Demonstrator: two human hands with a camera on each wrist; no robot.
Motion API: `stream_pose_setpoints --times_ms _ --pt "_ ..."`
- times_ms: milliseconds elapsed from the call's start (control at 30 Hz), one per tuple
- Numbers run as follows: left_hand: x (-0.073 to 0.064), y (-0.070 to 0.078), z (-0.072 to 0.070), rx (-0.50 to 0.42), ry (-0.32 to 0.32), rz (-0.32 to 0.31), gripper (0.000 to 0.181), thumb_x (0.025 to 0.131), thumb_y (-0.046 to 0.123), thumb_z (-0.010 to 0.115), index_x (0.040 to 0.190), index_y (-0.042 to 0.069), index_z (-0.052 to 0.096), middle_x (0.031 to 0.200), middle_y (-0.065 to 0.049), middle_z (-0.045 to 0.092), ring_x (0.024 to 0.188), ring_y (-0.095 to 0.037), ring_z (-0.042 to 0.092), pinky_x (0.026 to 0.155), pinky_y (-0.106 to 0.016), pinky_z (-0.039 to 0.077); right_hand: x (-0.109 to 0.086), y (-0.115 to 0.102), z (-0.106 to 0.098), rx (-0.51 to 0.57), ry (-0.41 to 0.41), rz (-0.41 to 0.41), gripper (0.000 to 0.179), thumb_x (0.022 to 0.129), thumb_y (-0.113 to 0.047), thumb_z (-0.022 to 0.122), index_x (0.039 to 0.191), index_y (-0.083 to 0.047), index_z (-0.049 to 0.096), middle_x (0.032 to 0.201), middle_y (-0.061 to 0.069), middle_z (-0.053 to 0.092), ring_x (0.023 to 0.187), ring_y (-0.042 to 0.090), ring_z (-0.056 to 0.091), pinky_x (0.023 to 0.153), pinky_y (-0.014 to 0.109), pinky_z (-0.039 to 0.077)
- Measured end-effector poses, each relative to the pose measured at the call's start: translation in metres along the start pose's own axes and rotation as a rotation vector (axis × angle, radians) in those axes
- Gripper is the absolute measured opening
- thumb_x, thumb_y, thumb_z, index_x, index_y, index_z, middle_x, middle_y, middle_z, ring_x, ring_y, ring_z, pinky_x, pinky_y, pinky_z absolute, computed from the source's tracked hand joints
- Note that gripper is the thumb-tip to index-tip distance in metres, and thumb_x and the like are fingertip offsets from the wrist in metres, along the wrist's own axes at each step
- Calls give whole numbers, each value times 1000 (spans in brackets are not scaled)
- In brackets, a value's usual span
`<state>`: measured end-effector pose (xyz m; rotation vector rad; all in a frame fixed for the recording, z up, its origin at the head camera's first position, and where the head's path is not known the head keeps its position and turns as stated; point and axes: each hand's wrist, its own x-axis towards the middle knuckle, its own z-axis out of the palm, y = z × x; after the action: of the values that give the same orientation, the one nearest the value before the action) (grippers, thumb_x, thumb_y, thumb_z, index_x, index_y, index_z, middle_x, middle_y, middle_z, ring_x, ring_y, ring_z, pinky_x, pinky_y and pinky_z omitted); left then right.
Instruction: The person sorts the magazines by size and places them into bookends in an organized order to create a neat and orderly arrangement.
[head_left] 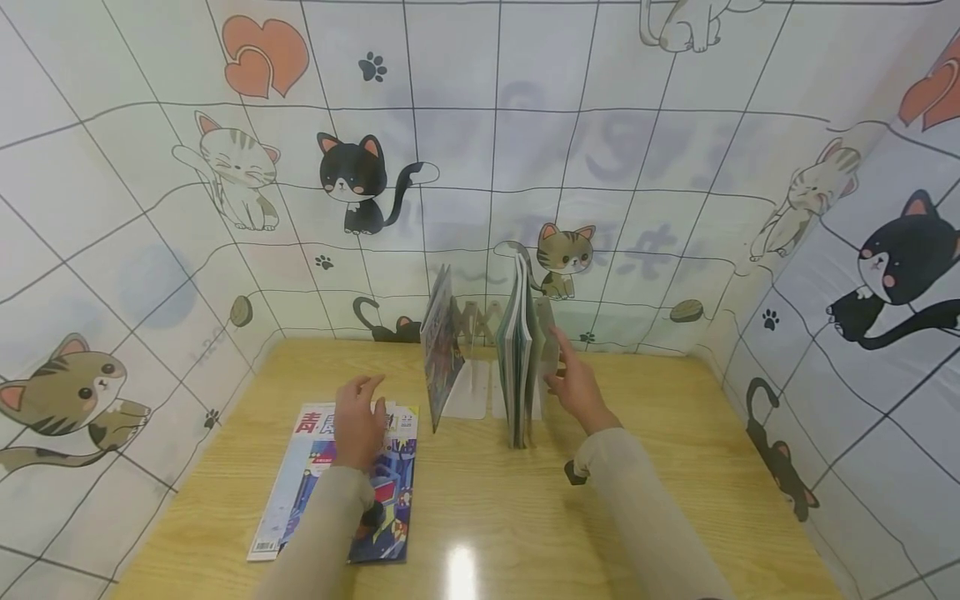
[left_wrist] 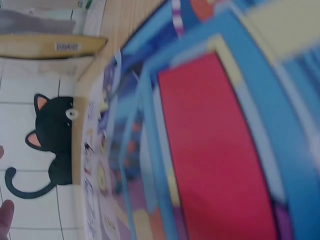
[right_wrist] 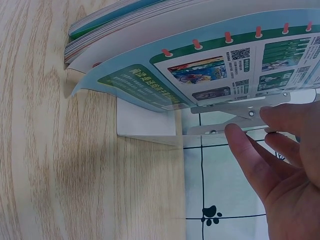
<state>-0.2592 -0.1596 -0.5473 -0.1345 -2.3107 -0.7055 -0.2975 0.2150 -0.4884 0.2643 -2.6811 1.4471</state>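
Observation:
Upright on the table stands a pale metal expandable bookend with a crisscross lattice. A thin picture-covered book leans at its left side, and a stack of books or magazines stands at its right. My right hand pinches the bookend's right end plate, thumb and fingers at its edge in the right wrist view, beside a pale-blue back cover. My left hand, fingers loosely bent and holding nothing, hovers over two overlapping magazines; its wrist view shows a blue cover with a red rectangle.
The light wood table meets a white gridded cloth wall with cartoon cats at the back and both sides. Bare wood lies right of the bookend. Light glares on the table near the front edge.

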Motion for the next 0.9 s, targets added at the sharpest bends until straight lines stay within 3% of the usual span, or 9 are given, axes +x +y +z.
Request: stream_pose_setpoints --times_ms 200,400,567,700,800,900 --pt "-5 -18 4 14 -152 -147 44 84 15 75 126 10 63 127 -16 55 117 -37 49 97 -55 40 1 1 0 -10 3 -14 94 87 13 62 156 -32 16 140 34 40 107 45 60 70 34 58" --pt "-10 -24 2 35 -304 -269 51 85 28 74 131 11 59 138 -18 48 125 -42 41 100 -63 32 0 -1 -1 3 5 -24 95 86 14 62 156 -30 17 139 35 41 107 47 60 70 36 58" --pt "-14 -36 0 145 -432 -322 74 83 47 72 144 14 45 150 -24 33 134 -50 26 103 -71 16 -1 0 -1 3 3 -28 94 86 14 62 156 -30 16 139 35 41 107 48 60 69 36 58" --pt "-20 -45 -4 190 -547 -382 102 75 66 70 154 16 28 154 -31 16 136 -58 11 102 -76 5 -2 0 -1 -6 4 -27 94 87 14 62 156 -30 16 138 34 43 105 46 61 69 36 58" --pt "-23 -49 -9 179 -594 -417 115 69 73 69 156 17 20 154 -34 8 136 -61 4 100 -77 2 -2 0 -1 -4 4 -29 94 86 14 62 156 -30 16 137 34 43 105 46 61 69 36 58" --pt "-26 -53 -13 181 -603 -422 118 67 76 68 157 17 18 153 -37 9 135 -62 4 101 -76 4 -1 0 -1 0 0 -33 94 86 14 62 156 -30 17 138 35 42 105 46 61 69 36 58"
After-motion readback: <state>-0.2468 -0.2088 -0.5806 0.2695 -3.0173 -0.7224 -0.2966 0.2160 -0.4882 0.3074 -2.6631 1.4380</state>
